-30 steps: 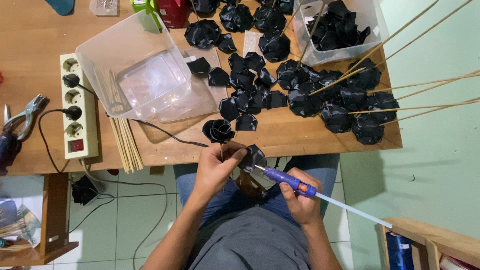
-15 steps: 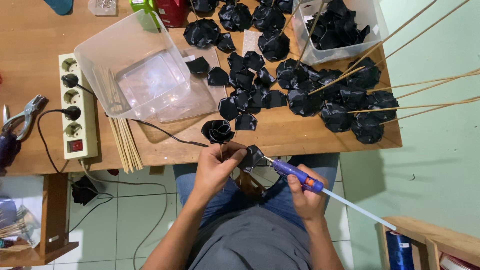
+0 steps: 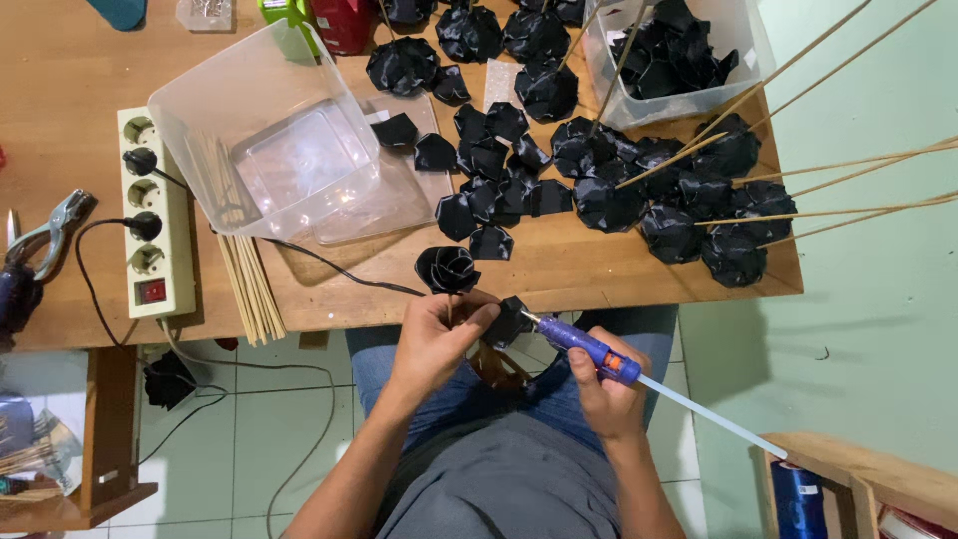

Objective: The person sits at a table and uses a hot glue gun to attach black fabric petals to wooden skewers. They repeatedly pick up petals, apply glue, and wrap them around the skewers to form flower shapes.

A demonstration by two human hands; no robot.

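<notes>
While the left hand (image 3: pixel 439 334) pinches a black paper rose (image 3: pixel 447 269) on its thin stem just off the wooden table's (image 3: pixel 559 274) near edge, the right hand (image 3: pixel 604 384) is wrapped around a blue glue gun (image 3: pixel 589 349). Its long axis slants up-left, nozzle touching a black petal (image 3: pixel 511 321) just right of the left fingers.

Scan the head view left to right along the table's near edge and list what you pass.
Pliers → power strip → bundle of wooden sticks → left hand holding a black paper rose → blue glue gun in the right hand.
</notes>
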